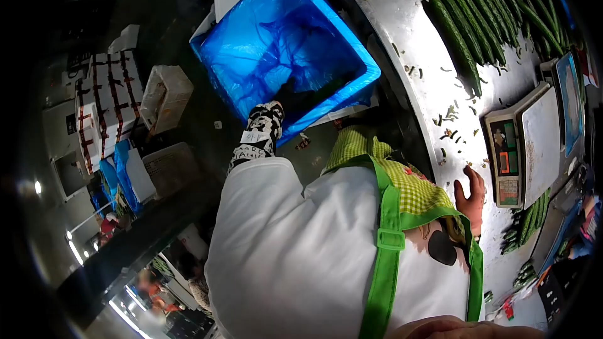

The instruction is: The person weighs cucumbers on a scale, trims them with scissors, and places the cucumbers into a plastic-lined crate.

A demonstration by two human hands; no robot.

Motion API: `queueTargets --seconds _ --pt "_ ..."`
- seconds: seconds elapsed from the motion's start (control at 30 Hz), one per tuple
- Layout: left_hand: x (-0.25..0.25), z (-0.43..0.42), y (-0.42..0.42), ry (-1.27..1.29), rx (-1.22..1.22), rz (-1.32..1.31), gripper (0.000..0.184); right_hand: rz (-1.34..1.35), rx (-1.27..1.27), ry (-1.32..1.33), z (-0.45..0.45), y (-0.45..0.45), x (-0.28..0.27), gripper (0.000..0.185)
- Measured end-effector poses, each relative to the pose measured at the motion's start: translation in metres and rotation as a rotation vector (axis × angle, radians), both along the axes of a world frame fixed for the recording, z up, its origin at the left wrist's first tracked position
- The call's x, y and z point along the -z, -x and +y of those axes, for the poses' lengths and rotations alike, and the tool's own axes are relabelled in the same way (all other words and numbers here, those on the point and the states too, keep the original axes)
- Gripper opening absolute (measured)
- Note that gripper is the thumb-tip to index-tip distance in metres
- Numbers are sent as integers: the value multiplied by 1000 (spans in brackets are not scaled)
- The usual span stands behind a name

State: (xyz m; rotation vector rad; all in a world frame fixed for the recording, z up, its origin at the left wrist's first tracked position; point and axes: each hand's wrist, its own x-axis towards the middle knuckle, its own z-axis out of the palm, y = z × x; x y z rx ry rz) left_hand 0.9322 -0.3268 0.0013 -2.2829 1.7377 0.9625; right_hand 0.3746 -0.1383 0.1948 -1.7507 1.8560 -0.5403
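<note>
My left arm, in a black-and-white patterned sleeve (257, 132), reaches down into a box (336, 12) lined with blue plastic. At the box's near side my left hand (289, 95) is a dark shape in shadow, its fingers not distinguishable. Beside it inside the box lies a long dark green shape (333, 90), which looks like a cucumber. My right hand (474, 199) rests on the metal table (433, 107) with its fingers apart, holding nothing. Close to that hand stands a weighing scale (512, 150).
Long cucumbers (468, 19) lie in a row across the table's far end, with more greens (527, 220) beyond the scale. Green scraps (451, 113) are scattered over the metal. To the left on the floor are a white crate (164, 97) and taped white boxes (110, 97).
</note>
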Motion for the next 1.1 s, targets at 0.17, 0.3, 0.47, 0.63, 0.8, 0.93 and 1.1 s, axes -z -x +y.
queueTargets --seconds 0.17,0.3,0.47,0.63,0.8,0.93,1.1 --pt "26 -18 17 23 93 261 89 2 19 -111 -30 -45 10 47" --pt "14 -38 14 109 292 211 84 35 -18 -160 -55 -67 5 45" --pt "-71 -48 82 221 393 300 58 33 -61 -190 -80 -87 -3 45" --pt "-22 -53 97 396 497 204 48 62 -107 -211 -91 -96 -4 46" --pt "6 -74 101 232 673 202 38 123 -61 -176 -81 -97 -2 41" --pt "-12 -73 109 244 717 51 29 114 -11 -283 -71 -99 -8 45" --pt "3 -78 105 327 641 253 29 125 106 -233 -50 -94 -7 48"
